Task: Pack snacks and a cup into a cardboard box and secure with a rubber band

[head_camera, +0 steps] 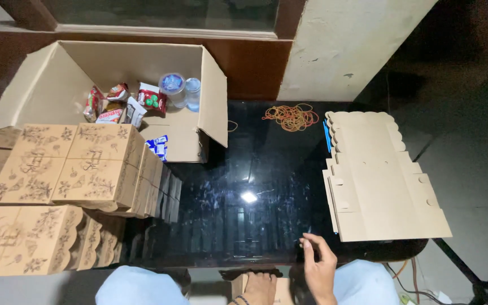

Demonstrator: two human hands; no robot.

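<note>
My right hand [318, 270] rests at the near edge of the black glossy table [255, 186], fingers curled, fingertips touching the surface just left of a stack of flat unfolded cardboard boxes [377, 175]. Whether it pinches anything I cannot tell. My left hand [260, 288] is lower, below the table edge, lying on a small brown cardboard piece [282, 292] on my lap. Assembled brown printed boxes [69, 169] stand stacked at the left.
An open cardboard carton [210, 96] at the back left holds snack packets [125, 104] and two small water cups [179, 90]. A pile of rubber bands [292, 117] lies at the back of the table. A blue pen [327, 138] lies beside the flat stack.
</note>
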